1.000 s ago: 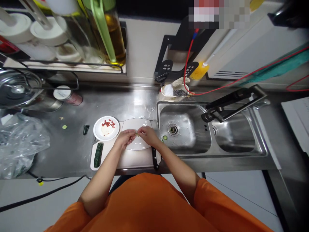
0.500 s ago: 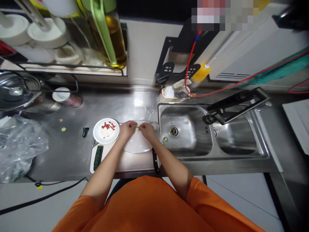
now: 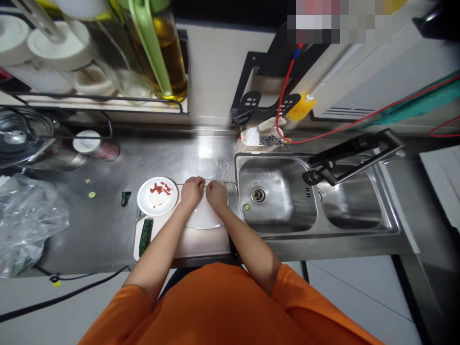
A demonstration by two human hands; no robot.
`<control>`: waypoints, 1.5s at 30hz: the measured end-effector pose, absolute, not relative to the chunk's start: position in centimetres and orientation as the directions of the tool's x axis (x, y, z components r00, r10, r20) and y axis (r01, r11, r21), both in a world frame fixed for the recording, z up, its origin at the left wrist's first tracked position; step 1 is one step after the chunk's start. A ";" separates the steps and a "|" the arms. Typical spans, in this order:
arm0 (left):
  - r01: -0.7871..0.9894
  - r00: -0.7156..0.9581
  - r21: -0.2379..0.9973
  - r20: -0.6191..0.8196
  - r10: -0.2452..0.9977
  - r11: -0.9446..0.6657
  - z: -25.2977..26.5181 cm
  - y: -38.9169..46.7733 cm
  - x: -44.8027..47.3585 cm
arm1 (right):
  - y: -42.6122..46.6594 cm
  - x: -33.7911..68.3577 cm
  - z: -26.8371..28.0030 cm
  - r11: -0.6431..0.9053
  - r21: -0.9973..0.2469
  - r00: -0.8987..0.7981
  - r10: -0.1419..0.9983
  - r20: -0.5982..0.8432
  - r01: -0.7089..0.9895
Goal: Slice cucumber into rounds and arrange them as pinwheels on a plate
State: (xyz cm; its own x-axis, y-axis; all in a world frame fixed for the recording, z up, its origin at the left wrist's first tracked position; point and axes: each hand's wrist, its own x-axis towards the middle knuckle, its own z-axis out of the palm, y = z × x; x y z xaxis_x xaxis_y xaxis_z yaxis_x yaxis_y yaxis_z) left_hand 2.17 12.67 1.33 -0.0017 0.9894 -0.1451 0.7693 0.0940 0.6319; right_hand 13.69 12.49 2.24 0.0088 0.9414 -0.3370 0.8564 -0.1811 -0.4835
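My left hand (image 3: 193,192) and my right hand (image 3: 216,195) meet over the far part of a large white plate (image 3: 204,220). Their fingers are pinched together around a small pale-green cucumber piece (image 3: 205,184), mostly covered by the fingertips. The plate rests on a white cutting board (image 3: 201,243). On the board's left end lies a dark green length of cucumber (image 3: 145,235). Beside my left hand, a small white plate (image 3: 142,203) carries small red pieces (image 3: 160,189) and pale bits. A black knife handle (image 3: 233,247) is partly hidden by my right forearm.
To the right is a double steel sink (image 3: 280,225) with a black faucet (image 3: 338,158); a green slice (image 3: 246,207) lies inside. Leftward are a cucumber end (image 3: 125,198), a plastic bag (image 3: 32,220) and a lidded jar (image 3: 96,145). A bottle rack (image 3: 108,103) overhangs the counter.
My fingers have closed in more around the cucumber piece, hiding more of it, and both hands have turned slightly inward. The view has shifted slightly.
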 end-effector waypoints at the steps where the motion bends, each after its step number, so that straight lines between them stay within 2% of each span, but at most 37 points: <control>1: 0.776 -0.002 0.624 -0.139 0.990 0.090 1.3 12.6 2.2 | 12.4 13.6 2.2 -0.163 -0.471 -0.003 0.943 -0.332 0.867; 7: 0.812 -0.011 0.581 -0.086 0.996 0.059 1.3 12.0 2.4 | 11.3 14.2 1.7 -0.027 -0.457 -0.099 0.963 -0.250 0.889; 12: 0.826 0.003 0.562 -0.080 0.997 0.043 0.8 11.6 2.5 | 9.0 15.5 0.8 0.256 -0.425 -0.328 0.939 -0.105 0.868; 15: 0.833 -0.008 0.552 -0.067 0.998 0.044 0.4 11.5 2.6 | 7.7 16.0 0.1 0.352 -0.387 -0.421 0.900 -0.109 0.852; 26: 0.815 0.037 0.578 0.019 0.999 -0.041 -0.3 10.3 2.4 | 7.5 16.7 -0.2 0.377 -0.341 -0.451 0.875 -0.173 0.861; 37: 0.821 0.007 0.569 0.073 0.997 -0.048 -1.2 9.9 2.6 | 7.3 16.6 -0.4 0.424 -0.225 -0.460 0.875 -0.148 0.877; 45: 0.818 0.019 0.571 0.092 0.996 -0.069 -1.2 10.0 2.5 | 7.3 16.5 -0.2 0.428 -0.212 -0.463 0.872 -0.159 0.878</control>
State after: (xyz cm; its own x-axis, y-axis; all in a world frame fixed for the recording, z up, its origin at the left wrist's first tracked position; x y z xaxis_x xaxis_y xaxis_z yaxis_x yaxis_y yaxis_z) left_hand 2.47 10.05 -1.25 0.0193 0.9955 0.0924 0.8183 -0.0689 0.5707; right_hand 16.53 7.26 -0.20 -0.4633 0.8718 -0.1589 0.8785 0.4282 -0.2120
